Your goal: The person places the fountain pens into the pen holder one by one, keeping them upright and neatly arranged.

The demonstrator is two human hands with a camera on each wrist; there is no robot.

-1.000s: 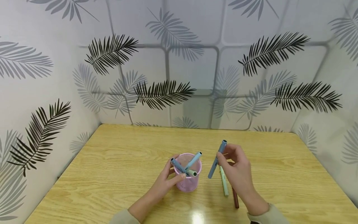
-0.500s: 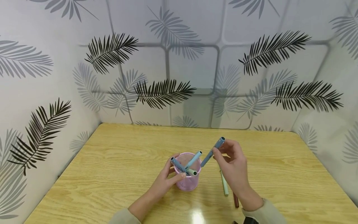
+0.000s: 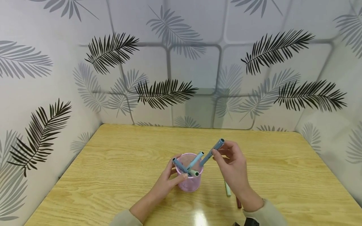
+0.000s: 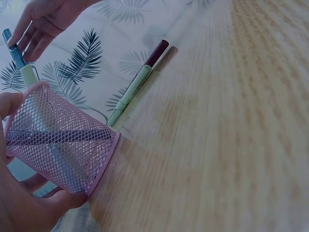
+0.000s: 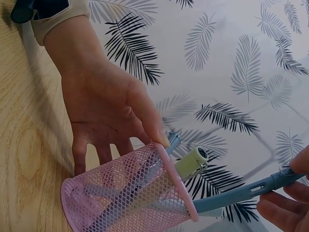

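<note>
A pink mesh pen cup (image 3: 190, 185) stands on the table, and my left hand (image 3: 164, 185) grips it from the left, thumb at the front near the rim. Inside lean a dark blue pen (image 3: 179, 164), a light blue pen (image 3: 195, 160) and a pale green pen (image 3: 194, 173). My right hand (image 3: 234, 164) pinches another blue pen (image 3: 208, 157) near its upper part. That pen slants, its lower end at the right side of the cup's mouth. In the right wrist view the held blue pen (image 5: 236, 197) reaches the cup's rim (image 5: 176, 181).
A light green pen (image 3: 227, 189) and a dark red pen (image 3: 238, 202) lie on the wooden table (image 3: 127, 157) right of the cup, partly hidden by my right hand. Leaf-patterned walls (image 3: 152, 110) enclose the table at the back and sides.
My right hand has moved left with the blue pen, which has tilted from steep to slanting, its lower end coming to the cup's mouth. My left hand and the cup stay in place.
</note>
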